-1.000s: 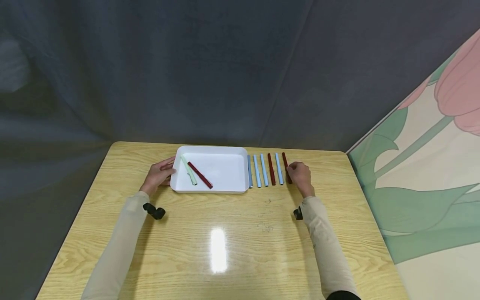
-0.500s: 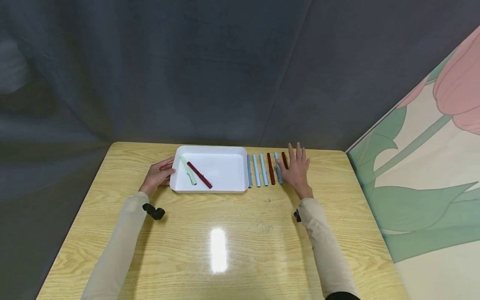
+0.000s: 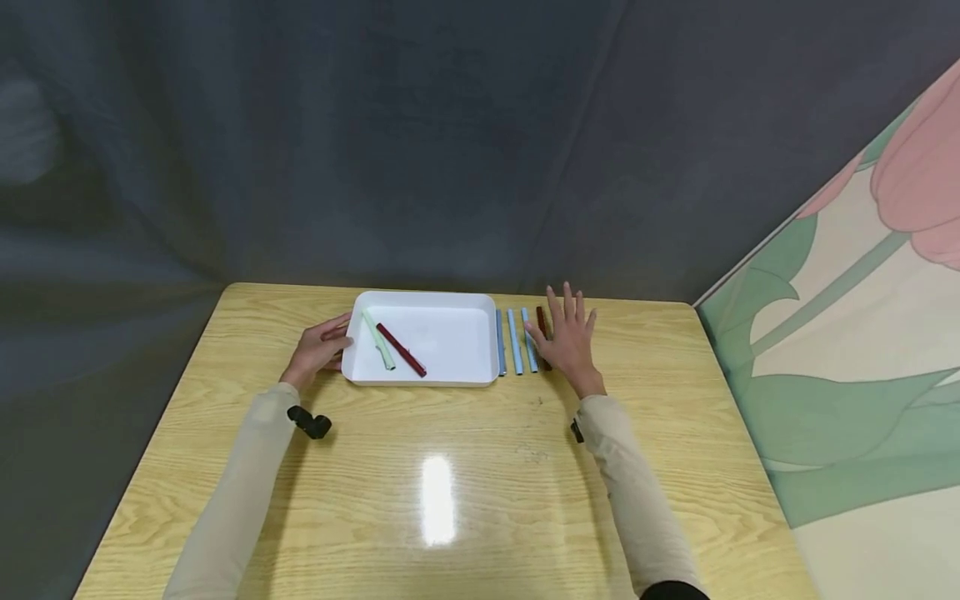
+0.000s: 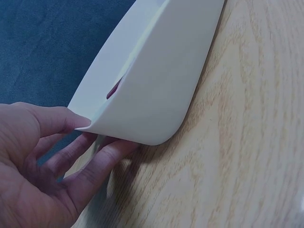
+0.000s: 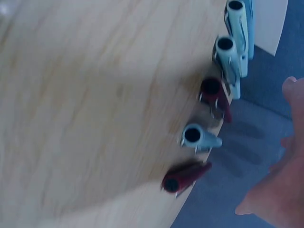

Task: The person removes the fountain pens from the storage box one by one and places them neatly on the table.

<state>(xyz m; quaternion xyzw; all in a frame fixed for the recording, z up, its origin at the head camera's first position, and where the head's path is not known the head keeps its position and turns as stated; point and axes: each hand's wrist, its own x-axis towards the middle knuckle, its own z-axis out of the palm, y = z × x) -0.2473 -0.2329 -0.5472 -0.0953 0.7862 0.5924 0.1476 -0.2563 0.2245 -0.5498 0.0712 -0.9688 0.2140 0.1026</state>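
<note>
My left hand [image 3: 311,354] grips the left end of a white tray [image 3: 457,337]. In the left wrist view its thumb lies on the rim while the other fingers reach below the tray wall [image 4: 156,85]. A light green pen [image 3: 377,340] and a dark red pen [image 3: 401,350] lie inside the tray. Right of it runs a row of light blue pens [image 3: 514,343] and dark red ones. Over the row's right part, my right hand [image 3: 572,348] is spread with nothing in it. It hides the last blue pen [image 5: 194,136] and last red pen [image 5: 185,176] from the head view.
The wooden table [image 3: 487,467] bears everything, with a bright light reflection on its near half. A dark curtain [image 3: 420,150] hangs behind its far edge. At the right stands a panel [image 3: 840,350] printed with flowers.
My right hand has let go of the rightmost dark red pen, spread its fingers and moved left over the row. The left hand and tray have stayed put.
</note>
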